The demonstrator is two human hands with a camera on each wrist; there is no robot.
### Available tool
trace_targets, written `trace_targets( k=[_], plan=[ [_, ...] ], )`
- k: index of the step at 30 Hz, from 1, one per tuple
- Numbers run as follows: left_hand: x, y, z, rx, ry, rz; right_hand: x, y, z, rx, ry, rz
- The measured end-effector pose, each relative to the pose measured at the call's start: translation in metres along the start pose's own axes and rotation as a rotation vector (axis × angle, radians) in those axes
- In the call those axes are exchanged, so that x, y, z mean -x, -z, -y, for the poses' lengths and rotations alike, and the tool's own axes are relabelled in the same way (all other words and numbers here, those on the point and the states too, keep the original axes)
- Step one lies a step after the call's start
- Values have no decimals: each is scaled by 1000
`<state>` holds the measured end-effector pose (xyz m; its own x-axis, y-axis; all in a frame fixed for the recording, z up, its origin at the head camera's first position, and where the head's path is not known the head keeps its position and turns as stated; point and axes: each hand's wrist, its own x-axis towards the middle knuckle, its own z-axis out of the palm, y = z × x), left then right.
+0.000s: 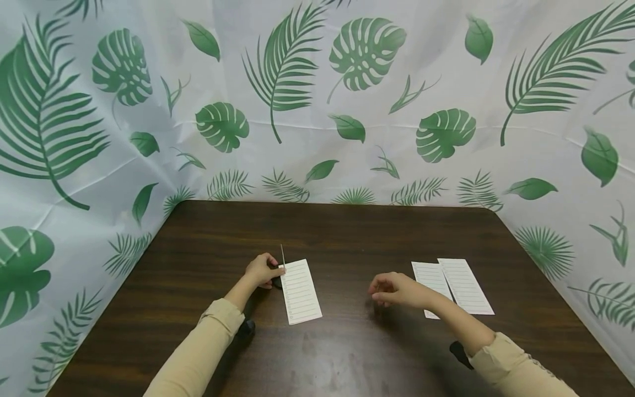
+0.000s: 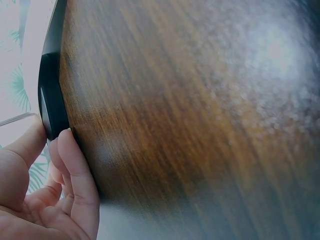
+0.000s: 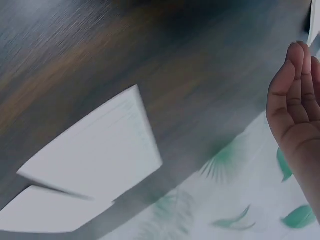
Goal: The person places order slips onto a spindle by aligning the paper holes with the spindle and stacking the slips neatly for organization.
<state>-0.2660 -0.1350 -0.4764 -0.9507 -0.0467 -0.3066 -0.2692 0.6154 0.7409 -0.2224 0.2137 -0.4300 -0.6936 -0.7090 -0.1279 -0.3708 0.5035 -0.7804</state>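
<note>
My left hand (image 1: 261, 270) is at the upper left edge of a lined white checklist sheet (image 1: 302, 292). Its thumb and fingers pinch a smooth, angular black piece (image 2: 52, 97) at that edge, with the thumb over the sheet's side. A thin pale strip (image 1: 283, 255) sticks up beside the thumb; the kind of black piece I cannot tell. My right hand (image 1: 397, 289) hovers over the table, fingers loosely curled around nothing. Behind it lie two more lined sheets, a partly covered left one (image 1: 429, 275) and a right one (image 1: 466, 286).
A dark wood-grain table (image 1: 342, 237) spans the view, with rounded far corners. Behind and beside it hangs a white curtain (image 1: 307, 71) printed with green leaves. Black bands show at both wrists, under the rolled beige sleeves.
</note>
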Motion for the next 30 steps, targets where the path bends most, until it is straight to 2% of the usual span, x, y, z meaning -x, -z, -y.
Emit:
trace_targets(
  k=[2,3,6,9,10,14,17,24,28,30],
  plan=[
    [-9,-1,5,-3,3,-2,4,7,-3,46,7,-30],
    [-18,-3,14,3,-32,-1,6,10,-5,77,5,-47],
    [-25,-4,18,-3,-49,0,15,18,-9,166,9,-98],
    [-17,-4,13,6,-41,-2,24,24,-14,244,18,-144],
    [-7,-1,4,4,-7,-6,28,25,-16,257,17,-153],
    [7,0,0,-4,-52,-17,40,33,-25,310,23,-178],
    [10,0,0,-13,-76,-16,49,38,-31,361,12,-196],
    [9,0,1,-5,-60,-20,64,47,-56,537,-3,-289],
    [10,0,1,-3,-62,-19,72,52,-69,534,-56,-335],
    [11,1,0,-4,-67,-19,75,54,-73,525,-80,-330]
  ],
)
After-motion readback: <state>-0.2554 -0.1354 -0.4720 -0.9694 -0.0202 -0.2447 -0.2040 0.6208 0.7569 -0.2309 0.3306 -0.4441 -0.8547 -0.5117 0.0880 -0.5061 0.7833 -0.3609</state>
